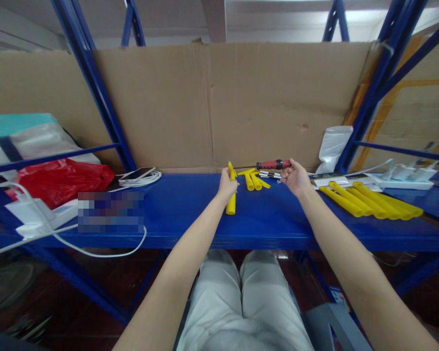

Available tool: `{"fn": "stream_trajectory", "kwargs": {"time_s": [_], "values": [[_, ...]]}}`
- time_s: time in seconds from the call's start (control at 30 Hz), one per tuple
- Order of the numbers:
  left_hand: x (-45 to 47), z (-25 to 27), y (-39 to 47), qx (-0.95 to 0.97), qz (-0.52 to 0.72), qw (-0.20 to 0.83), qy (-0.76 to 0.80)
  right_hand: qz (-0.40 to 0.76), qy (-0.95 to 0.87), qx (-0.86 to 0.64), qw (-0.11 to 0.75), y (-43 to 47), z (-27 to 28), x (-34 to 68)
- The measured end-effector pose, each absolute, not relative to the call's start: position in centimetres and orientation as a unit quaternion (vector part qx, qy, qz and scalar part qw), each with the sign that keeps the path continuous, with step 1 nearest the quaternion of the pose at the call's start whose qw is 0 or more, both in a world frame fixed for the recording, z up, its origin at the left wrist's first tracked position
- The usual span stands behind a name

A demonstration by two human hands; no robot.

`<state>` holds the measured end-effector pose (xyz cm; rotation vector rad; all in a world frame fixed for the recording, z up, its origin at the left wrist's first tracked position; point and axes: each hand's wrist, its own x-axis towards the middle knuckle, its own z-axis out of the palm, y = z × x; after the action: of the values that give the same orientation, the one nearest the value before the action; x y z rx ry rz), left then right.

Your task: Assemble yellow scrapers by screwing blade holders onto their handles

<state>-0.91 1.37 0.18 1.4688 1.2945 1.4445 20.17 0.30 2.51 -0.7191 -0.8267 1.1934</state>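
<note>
My left hand [228, 186] is wrapped round a yellow tool handle [230, 206], which stands roughly upright above the blue shelf. In my right hand [294, 176] is a screwdriver [274, 165] with a red and black grip, held level by its rear end. Its thin shaft points left, and the tip reaches the top of the yellow handle; whether it sits in a screw I cannot make out. Just beyond and between my hands lie several yellow pieces [255, 182]. Small black and white strips [269, 174] lie beside them, under the screwdriver.
Several long yellow handles [369, 201] lie in a row at the right, near a white power strip [402, 182]. At the left are a red plastic bag [64, 176], a phone [141, 174] and a white cable [98, 255]. Cardboard [212, 107] stands behind the blue shelf [190, 209].
</note>
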Motion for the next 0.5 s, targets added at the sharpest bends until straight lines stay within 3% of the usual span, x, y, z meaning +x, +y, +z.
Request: {"fn": "stream_trajectory", "kwargs": {"time_s": [0.5], "values": [[-0.98,0.15,1.57,0.564,0.556,0.349,0.502,0.521,-0.403,-0.293,0.693,0.04,2.42,20.08]]}}
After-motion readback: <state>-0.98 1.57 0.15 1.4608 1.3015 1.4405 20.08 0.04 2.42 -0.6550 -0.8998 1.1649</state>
